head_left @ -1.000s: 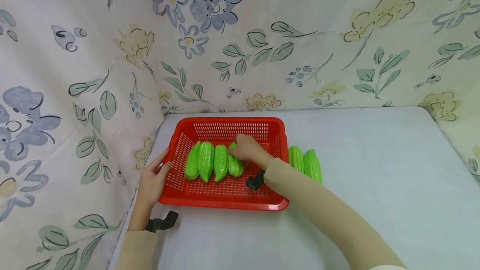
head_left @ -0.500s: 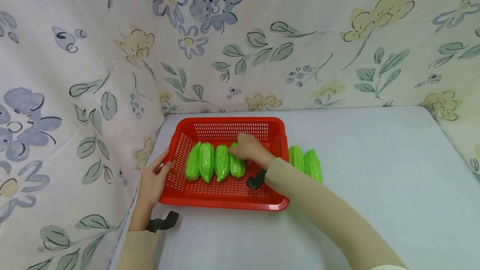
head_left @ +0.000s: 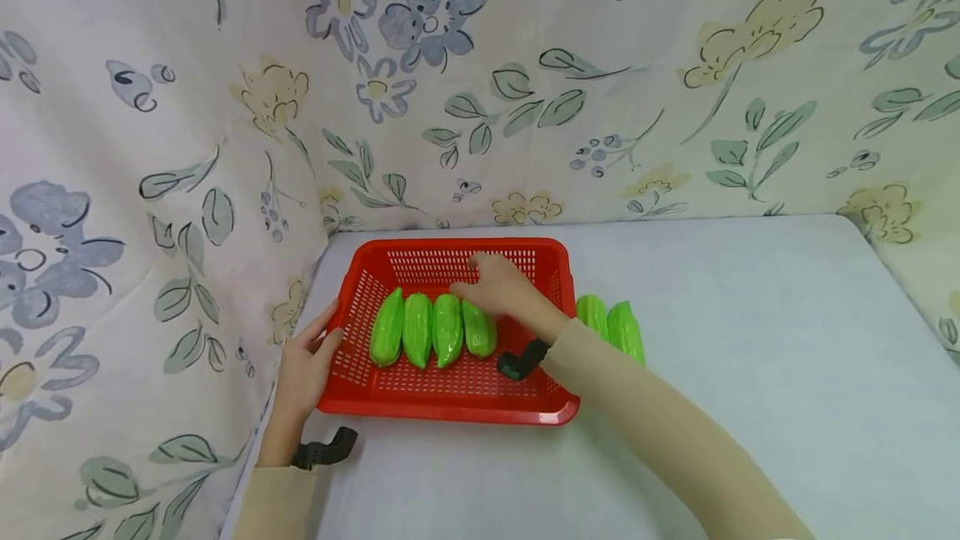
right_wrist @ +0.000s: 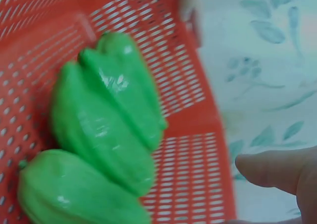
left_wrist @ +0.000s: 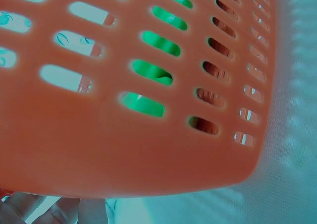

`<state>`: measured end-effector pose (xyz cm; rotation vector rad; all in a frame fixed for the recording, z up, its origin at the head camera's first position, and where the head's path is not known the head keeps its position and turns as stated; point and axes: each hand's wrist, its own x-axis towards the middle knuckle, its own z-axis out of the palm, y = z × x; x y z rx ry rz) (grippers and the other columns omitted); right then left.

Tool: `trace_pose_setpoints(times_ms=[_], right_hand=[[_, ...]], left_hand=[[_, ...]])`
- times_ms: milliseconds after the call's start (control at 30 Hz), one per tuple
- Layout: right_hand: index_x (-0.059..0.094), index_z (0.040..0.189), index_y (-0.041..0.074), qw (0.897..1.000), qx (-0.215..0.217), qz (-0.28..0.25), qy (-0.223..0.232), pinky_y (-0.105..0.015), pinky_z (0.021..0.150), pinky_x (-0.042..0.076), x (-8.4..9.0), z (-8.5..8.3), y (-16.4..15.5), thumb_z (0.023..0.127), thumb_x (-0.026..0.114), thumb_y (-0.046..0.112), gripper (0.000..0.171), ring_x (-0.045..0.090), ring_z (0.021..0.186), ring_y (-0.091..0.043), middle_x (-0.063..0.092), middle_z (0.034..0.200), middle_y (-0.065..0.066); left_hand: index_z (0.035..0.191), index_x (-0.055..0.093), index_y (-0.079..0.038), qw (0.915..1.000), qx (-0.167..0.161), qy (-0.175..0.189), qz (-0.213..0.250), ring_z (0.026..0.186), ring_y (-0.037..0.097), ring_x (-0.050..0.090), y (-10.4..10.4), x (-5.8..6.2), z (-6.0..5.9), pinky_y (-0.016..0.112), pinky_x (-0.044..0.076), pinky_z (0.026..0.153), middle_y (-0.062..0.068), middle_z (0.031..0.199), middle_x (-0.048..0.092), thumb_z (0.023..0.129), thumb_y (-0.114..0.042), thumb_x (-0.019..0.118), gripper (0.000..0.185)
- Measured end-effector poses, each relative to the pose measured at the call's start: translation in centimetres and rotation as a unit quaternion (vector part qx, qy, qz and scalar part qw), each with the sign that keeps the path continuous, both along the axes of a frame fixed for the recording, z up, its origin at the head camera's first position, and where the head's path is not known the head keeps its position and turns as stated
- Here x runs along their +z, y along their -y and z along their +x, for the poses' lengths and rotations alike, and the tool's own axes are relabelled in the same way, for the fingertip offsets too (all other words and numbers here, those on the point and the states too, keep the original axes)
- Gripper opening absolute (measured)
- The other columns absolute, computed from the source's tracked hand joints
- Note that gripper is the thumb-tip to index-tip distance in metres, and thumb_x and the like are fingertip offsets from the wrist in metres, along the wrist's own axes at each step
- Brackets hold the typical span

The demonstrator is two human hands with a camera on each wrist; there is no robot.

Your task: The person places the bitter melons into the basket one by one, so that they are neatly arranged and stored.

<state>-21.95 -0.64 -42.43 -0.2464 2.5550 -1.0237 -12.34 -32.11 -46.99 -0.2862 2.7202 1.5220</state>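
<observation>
A red slotted basket sits at the table's far left corner. Several glossy green gourds lie side by side inside it; the right wrist view shows them close up. Two more gourds lie on the table just right of the basket. My left hand holds the basket's left rim, thumb inside and fingers outside; the left wrist view shows its fingers under the basket wall. My right hand hovers over the far end of the rightmost gourd, fingers relaxed, holding nothing.
A pale grey cloth covers the table. Floral fabric walls stand close behind and to the left of the basket. Black wrist straps sit on both arms.
My right hand has let go of the rightmost gourd in the basket and moved slightly toward the far wall. The left hand stays on the rim.
</observation>
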Motion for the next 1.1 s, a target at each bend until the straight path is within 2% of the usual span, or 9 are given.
trace_pose_setpoints(times_ms=[133, 367, 567, 667, 800, 1000, 1100], right_hand=[[0.053, 0.149, 0.008, 0.999, 0.002, -0.037, -0.012, -0.043, 0.097, 0.057, 1.4, 0.6, -0.8, 0.098, 0.068, 0.044, 0.064, 0.061, 0.113, -0.024, 0.060, 0.143, -0.011], [0.057, 0.146, 0.011, 0.996, 0.023, -0.066, -0.046, -0.037, 0.084, 0.058, 4.4, 2.1, -2.2, 0.097, 0.068, 0.046, 0.061, 0.062, 0.107, -0.022, 0.065, 0.129, -0.009], [0.058, 0.143, 0.017, 0.991, 0.018, -0.126, -0.031, -0.034, 0.067, 0.063, 7.0, 3.5, -3.2, 0.097, 0.071, 0.042, 0.055, 0.070, 0.082, -0.021, 0.063, 0.125, -0.003], [0.058, 0.142, 0.019, 0.989, 0.015, -0.145, -0.026, -0.034, 0.062, 0.063, 7.8, 3.9, -3.5, 0.097, 0.072, 0.041, 0.052, 0.070, 0.080, -0.020, 0.062, 0.125, -0.001], [0.059, 0.142, 0.018, 0.990, 0.018, -0.141, -0.025, -0.032, 0.063, 0.062, 8.0, 4.2, -3.7, 0.097, 0.071, 0.041, 0.051, 0.071, 0.082, -0.021, 0.063, 0.124, -0.002], [0.060, 0.140, 0.018, 0.991, 0.010, -0.130, -0.024, -0.032, 0.063, 0.063, 7.4, 4.5, -4.1, 0.097, 0.071, 0.042, 0.050, 0.068, 0.098, -0.022, 0.065, 0.123, -0.001], [0.061, 0.139, 0.019, 0.990, -0.001, -0.139, -0.019, -0.032, 0.062, 0.063, 7.2, 4.7, -4.7, 0.097, 0.072, 0.041, 0.049, 0.070, 0.096, -0.021, 0.065, 0.123, -0.001]], left_hand=[[0.160, 0.041, -0.037, 1.0000, -0.001, 0.007, 0.003, 0.115, 0.037, 0.066, 0.0, 0.1, 0.1, 0.028, 0.064, 0.075, 0.017, 0.155, 0.053, 0.109, -0.038, 0.049, 0.052], [0.160, 0.041, -0.036, 0.9999, 0.003, 0.012, 0.000, 0.118, 0.038, 0.066, -0.1, 0.1, 0.1, 0.029, 0.064, 0.076, 0.017, 0.155, 0.053, 0.109, -0.038, 0.049, 0.052], [0.159, 0.043, -0.036, 1.0000, 0.007, 0.006, -0.002, 0.109, 0.031, 0.068, -0.1, 0.1, 0.0, 0.027, 0.063, 0.073, 0.016, 0.150, 0.057, 0.108, -0.039, 0.050, 0.051], [0.159, 0.044, -0.036, 1.0000, 0.008, 0.006, -0.002, 0.106, 0.028, 0.069, -0.1, 0.1, 0.0, 0.027, 0.063, 0.073, 0.017, 0.150, 0.057, 0.108, -0.039, 0.050, 0.051], [0.159, 0.044, -0.035, 1.0000, 0.008, 0.005, -0.003, 0.105, 0.026, 0.069, -0.1, 0.2, 0.0, 0.026, 0.063, 0.073, 0.017, 0.150, 0.057, 0.108, -0.038, 0.050, 0.051], [0.159, 0.045, -0.033, 1.0000, 0.009, 0.000, -0.005, 0.103, 0.023, 0.070, -0.2, 0.1, 0.0, 0.026, 0.063, 0.072, 0.017, 0.149, 0.058, 0.109, -0.036, 0.051, 0.051], [0.159, 0.045, -0.033, 0.9999, 0.010, 0.001, -0.005, 0.102, 0.022, 0.070, -0.2, 0.1, 0.0, 0.026, 0.063, 0.072, 0.016, 0.149, 0.058, 0.108, -0.036, 0.051, 0.051]])
